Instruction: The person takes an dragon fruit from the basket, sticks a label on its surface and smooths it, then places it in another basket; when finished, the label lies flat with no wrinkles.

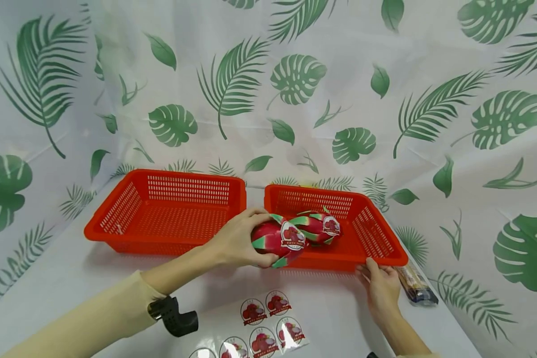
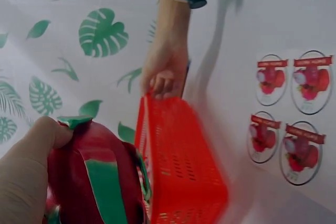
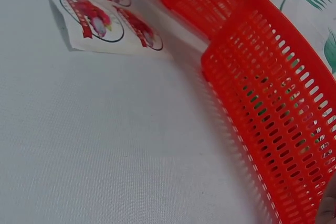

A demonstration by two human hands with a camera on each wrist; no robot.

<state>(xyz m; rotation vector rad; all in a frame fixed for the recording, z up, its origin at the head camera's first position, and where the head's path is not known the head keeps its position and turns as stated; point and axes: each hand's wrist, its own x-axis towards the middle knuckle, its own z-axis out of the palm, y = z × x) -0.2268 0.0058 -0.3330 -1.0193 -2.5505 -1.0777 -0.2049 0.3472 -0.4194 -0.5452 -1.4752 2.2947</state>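
My left hand [image 1: 238, 239] grips a dragon fruit [image 1: 266, 242] over the front left part of the right red basket [image 1: 335, 262]. The fruit is pinkish red with green scales and bears a round label [image 1: 292, 235]. Close up in the left wrist view, the thumb [image 2: 39, 142] presses on its skin. A second labelled dragon fruit [image 1: 318, 227] lies inside that basket, just beyond the held one. With curled fingers, my right hand [image 1: 380, 288] holds the basket's rim near its front right corner. Only a sliver of this hand [image 3: 328, 203] shows in the right wrist view.
Another red basket [image 1: 181, 211] stands to the left, with no fruit visible in it. A sheet of round dragon fruit stickers [image 1: 270, 311] lies on the white table [image 1: 335, 318] in front. Beside the right basket is a dark-ended packet [image 1: 416, 286]. Leaf-printed cloth hangs behind.
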